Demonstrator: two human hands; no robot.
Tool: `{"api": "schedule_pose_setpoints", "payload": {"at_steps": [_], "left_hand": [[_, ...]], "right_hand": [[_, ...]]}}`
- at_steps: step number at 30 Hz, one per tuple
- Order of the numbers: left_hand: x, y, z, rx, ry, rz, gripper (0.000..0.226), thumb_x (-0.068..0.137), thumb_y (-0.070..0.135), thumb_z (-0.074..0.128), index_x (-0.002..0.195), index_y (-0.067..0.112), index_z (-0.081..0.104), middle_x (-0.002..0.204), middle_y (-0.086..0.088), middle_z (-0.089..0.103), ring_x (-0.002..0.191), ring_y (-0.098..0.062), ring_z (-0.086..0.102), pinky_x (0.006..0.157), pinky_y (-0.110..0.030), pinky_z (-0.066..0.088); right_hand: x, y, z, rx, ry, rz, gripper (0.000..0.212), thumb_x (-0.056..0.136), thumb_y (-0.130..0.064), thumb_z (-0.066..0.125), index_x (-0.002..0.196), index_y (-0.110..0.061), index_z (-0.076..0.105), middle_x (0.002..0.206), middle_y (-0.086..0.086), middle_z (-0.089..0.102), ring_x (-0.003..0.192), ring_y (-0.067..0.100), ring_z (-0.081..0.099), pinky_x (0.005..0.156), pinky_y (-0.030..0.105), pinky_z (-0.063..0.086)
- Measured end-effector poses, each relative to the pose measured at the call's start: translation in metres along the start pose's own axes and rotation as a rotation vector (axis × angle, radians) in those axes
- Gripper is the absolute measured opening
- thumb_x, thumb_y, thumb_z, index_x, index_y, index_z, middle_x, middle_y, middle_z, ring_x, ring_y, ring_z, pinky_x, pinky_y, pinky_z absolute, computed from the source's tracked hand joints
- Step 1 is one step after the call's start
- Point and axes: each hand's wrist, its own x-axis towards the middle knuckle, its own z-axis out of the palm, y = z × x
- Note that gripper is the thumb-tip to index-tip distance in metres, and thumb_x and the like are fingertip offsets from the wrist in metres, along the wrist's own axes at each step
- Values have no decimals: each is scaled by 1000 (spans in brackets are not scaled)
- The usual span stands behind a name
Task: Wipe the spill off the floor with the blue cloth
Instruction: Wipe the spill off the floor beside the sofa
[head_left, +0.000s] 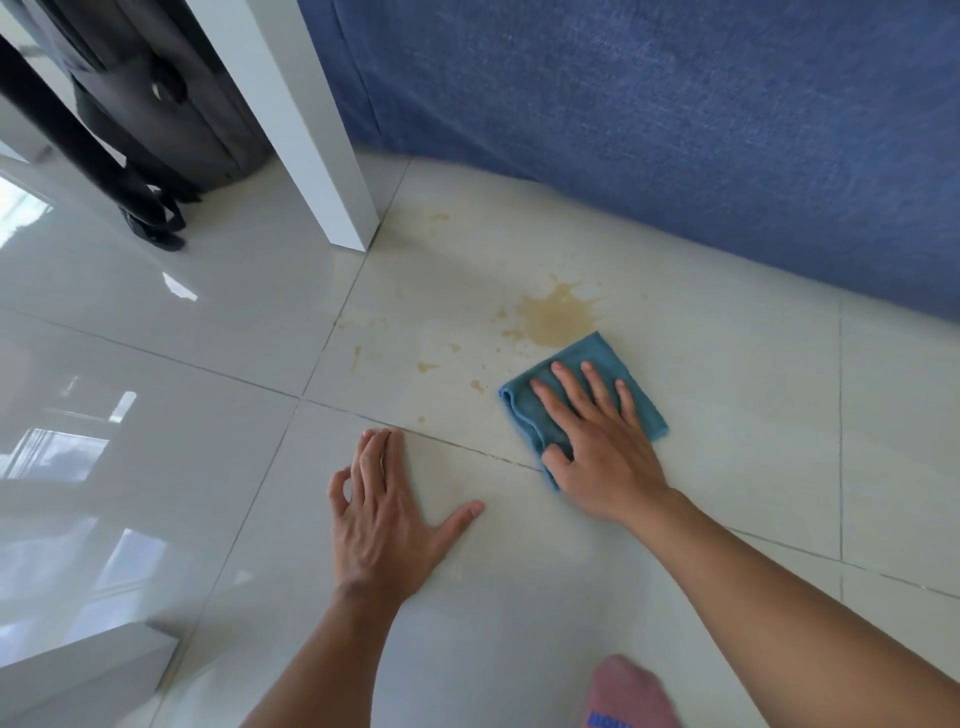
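A folded blue cloth (597, 364) lies flat on the pale floor tiles (727, 389). My right hand (597, 447) presses down on it with fingers spread, thumb hooked over its near edge. A tan spill (558, 317) sits just beyond the cloth's far corner, touching it. Smaller tan drops (428, 367) and streaks (356, 356) scatter to the left, with a faint patch (441, 216) near the white post. My left hand (384, 514) rests flat on the tile to the left of the cloth, fingers apart, holding nothing.
Blue fabric-covered furniture (675, 130) runs along the far side. A white post (311, 130) stands at the far left of the spill, with dark bags and straps (156, 130) behind it. A white block (78, 675) sits at bottom left. A pink sock (631, 693) shows at bottom.
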Motion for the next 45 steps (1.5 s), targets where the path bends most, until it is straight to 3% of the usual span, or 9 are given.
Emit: {"api": "schedule_pose_setpoints", "payload": {"at_steps": [2,6,11,15,25,29,34,38,45], "left_hand": [[5,-7,-2,12,17,13,118,66,96,44,144,8,36,149,-8,36,147,-27,30,111,-43,22],[22,-23,-9,-40,73,-110,119,68,93,42,149,7,26,157,-10,30,153,-25,16,116,-48,20],[29,-33,-13,-27,21,-109,129,65,98,38,153,5,18,161,-10,22,155,-24,8,120,-48,15],[31,-32,-10,-16,0,-96,135,63,102,33,154,4,14,162,-11,17,156,-24,4,121,-48,9],[30,-32,-12,-45,-12,-82,139,62,102,35,156,2,13,164,-12,18,156,-23,-3,124,-45,-8],[31,-35,-11,-45,-25,-74,145,59,106,32,158,2,9,165,-14,15,156,-24,-7,124,-45,-11],[30,-35,-9,-46,-24,-78,145,59,107,32,158,3,9,166,-15,14,156,-23,-9,125,-46,-9],[31,-35,-9,-50,-30,-85,144,60,106,32,158,3,9,165,-14,14,156,-24,-8,125,-50,-4],[31,-34,-12,-75,14,-75,140,62,104,38,156,2,16,163,-14,18,156,-25,-3,125,-44,-9]], "right_hand": [[4,-22,2,43,29,66,78,86,-46,31,162,-34,18,173,-5,3,157,23,-12,125,52,-10],[-21,-24,14,24,11,-129,74,88,-41,37,161,-33,24,172,-7,10,158,22,-5,126,53,-2],[-4,-47,12,65,37,-17,75,87,-42,35,160,-30,25,172,-3,12,158,26,-6,125,55,-6],[-8,-48,20,38,15,-206,74,87,-42,40,160,-34,27,170,-7,17,159,23,0,126,54,-2],[41,-47,0,16,-127,-415,74,87,-36,39,159,-43,23,170,-18,4,156,10,-14,126,46,-8],[61,-64,-6,-15,-159,-417,76,87,-36,36,160,-42,18,171,-15,-2,156,13,-18,125,50,-9],[74,-43,-17,-88,-221,-609,73,89,-42,36,160,-45,18,171,-18,2,156,10,-13,126,45,-9],[78,-64,-9,-100,-170,-546,64,100,-64,24,160,-45,13,171,-14,-3,156,14,-15,126,49,-8],[92,-70,-5,-185,-89,-552,63,103,-64,16,161,-42,8,171,-11,-3,158,21,-9,127,49,-1]]}}
